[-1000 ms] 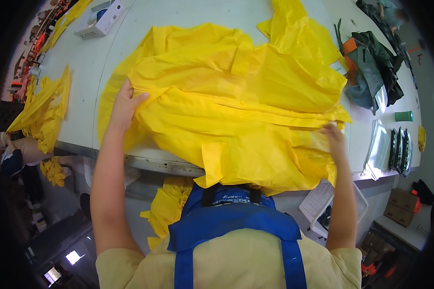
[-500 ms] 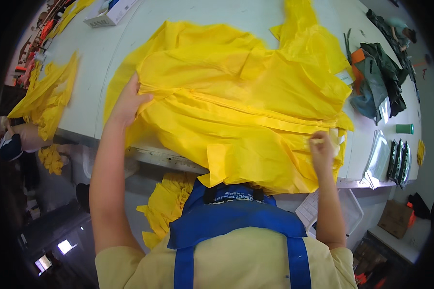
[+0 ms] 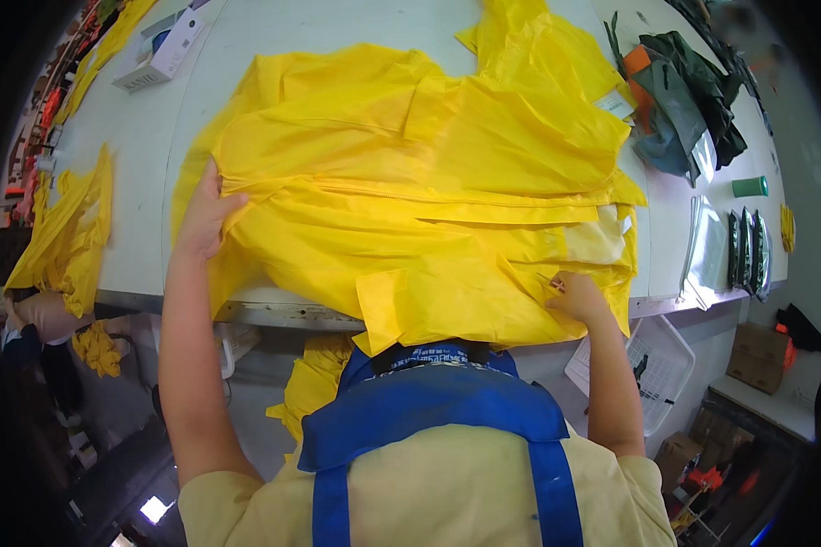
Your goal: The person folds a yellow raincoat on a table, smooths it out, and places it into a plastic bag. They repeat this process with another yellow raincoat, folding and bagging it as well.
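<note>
Table (image 3: 137, 182), white and long, carries everything in view; its near edge runs across the frame just above the person's blue apron (image 3: 429, 419). Yellow garment (image 3: 410, 210), thin and glossy, lies spread over most of the table's middle, folded in several overlapping layers, with its lower flap hanging over the near edge toward the apron. Left hand (image 3: 205, 214) sits at the garment's left margin, thumb over the top layer and fingers (image 3: 212, 178) pointing up along the fold, closed on the fabric edge so the cloth lies between thumb and fingers. Right hand (image 3: 575, 294) sits at the garment's lower right, near the table edge, fingers curled shut and pinching a small bit of the fabric; the fingertips press into the cloth, and whether a small item is also held there cannot be told. Dark green cloth pile (image 3: 684, 100) lies at the table's far right, just beside the garment's right side. A second yellow heap (image 3: 68, 232) drapes over the table's left end, well apart from the left hand. White box (image 3: 160, 50) rests at the far left corner. Green cylinder (image 3: 750, 186) stands near the right edge.
</note>
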A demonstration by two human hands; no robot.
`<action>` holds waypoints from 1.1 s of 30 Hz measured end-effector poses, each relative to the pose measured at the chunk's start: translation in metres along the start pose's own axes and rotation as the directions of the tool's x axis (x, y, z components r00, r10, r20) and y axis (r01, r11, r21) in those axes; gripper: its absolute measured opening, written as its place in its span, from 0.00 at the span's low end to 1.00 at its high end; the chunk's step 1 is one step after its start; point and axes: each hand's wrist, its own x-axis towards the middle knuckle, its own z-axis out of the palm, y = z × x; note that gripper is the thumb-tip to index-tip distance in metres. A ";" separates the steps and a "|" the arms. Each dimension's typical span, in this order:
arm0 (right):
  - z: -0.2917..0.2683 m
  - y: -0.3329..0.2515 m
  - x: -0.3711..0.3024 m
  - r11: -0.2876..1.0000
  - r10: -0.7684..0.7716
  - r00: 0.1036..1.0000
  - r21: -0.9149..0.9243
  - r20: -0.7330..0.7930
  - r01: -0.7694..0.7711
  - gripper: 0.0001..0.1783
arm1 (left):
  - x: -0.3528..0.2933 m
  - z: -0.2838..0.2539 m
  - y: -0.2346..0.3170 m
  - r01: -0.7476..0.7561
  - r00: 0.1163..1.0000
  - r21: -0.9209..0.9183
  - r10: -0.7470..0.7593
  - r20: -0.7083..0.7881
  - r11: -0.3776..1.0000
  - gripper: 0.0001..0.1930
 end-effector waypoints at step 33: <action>0.003 -0.322 0.069 0.550 -0.540 0.835 0.705 -0.108 0.447 0.21 | -0.022 0.028 0.014 0.027 1.000 0.272 -0.026 -0.009 0.962 0.28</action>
